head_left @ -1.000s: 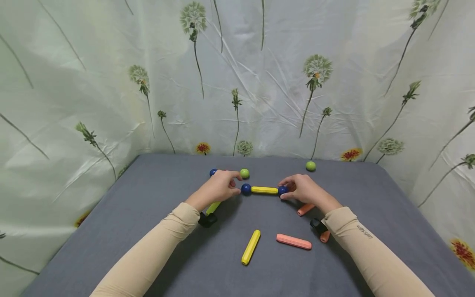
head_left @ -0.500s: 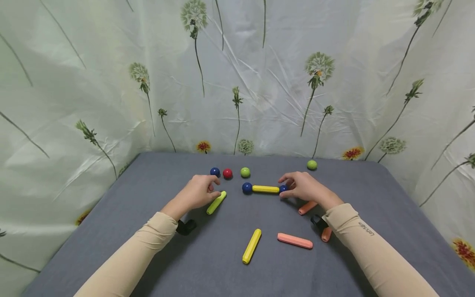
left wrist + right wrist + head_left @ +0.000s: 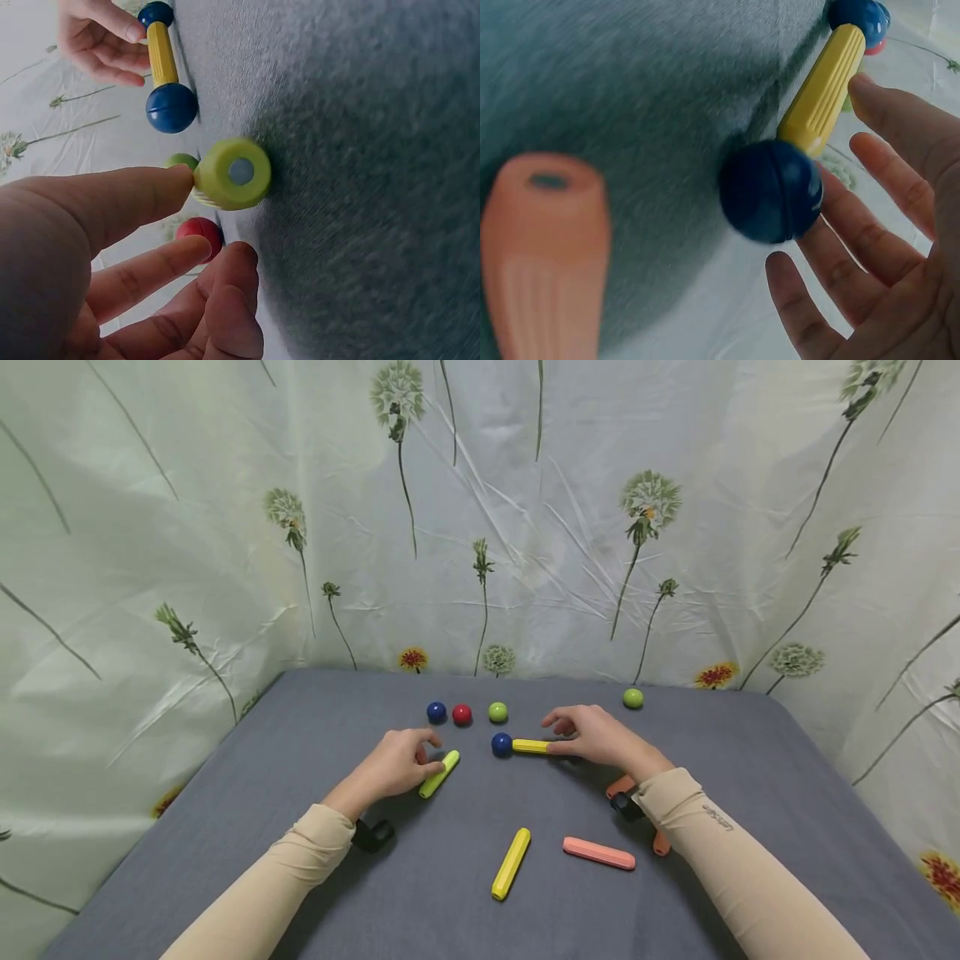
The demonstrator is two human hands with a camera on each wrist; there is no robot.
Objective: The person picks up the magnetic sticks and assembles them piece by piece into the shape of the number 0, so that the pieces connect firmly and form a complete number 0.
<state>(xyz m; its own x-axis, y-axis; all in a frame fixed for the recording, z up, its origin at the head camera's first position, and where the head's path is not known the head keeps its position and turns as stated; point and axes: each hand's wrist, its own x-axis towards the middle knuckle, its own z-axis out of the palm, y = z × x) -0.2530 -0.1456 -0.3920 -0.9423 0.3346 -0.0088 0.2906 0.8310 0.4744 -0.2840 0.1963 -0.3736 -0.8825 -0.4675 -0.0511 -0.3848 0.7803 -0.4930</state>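
A ribbed yellow rod (image 3: pixel 529 747) lies on the grey cloth with a blue ball at each end. Its left blue ball (image 3: pixel 502 744) is in plain sight; the right blue ball (image 3: pixel 771 191) shows in the right wrist view but is hidden by the hand in the head view. Over the rod's right part hovers my right hand (image 3: pixel 596 739), fingers spread, gripping nothing. My left hand (image 3: pixel 393 764) is at a lime-green rod (image 3: pixel 451 761). In the left wrist view, its thumb tip is at the side of the rod's end (image 3: pixel 225 187), with the other fingers apart from it.
Behind stand a blue ball (image 3: pixel 437 712), a red ball (image 3: pixel 462 715) and two green balls (image 3: pixel 498 712). Nearer lie a yellow rod (image 3: pixel 512 863) and a coral rod (image 3: pixel 598 853). More coral rods (image 3: pixel 619 786) lie under the right forearm. A floral curtain (image 3: pixel 525 527) hangs behind the table.
My left hand has left the left blue ball and come back leftward to the lime-green rod. My right hand has shifted left from the right blue ball to over the yellow rod.
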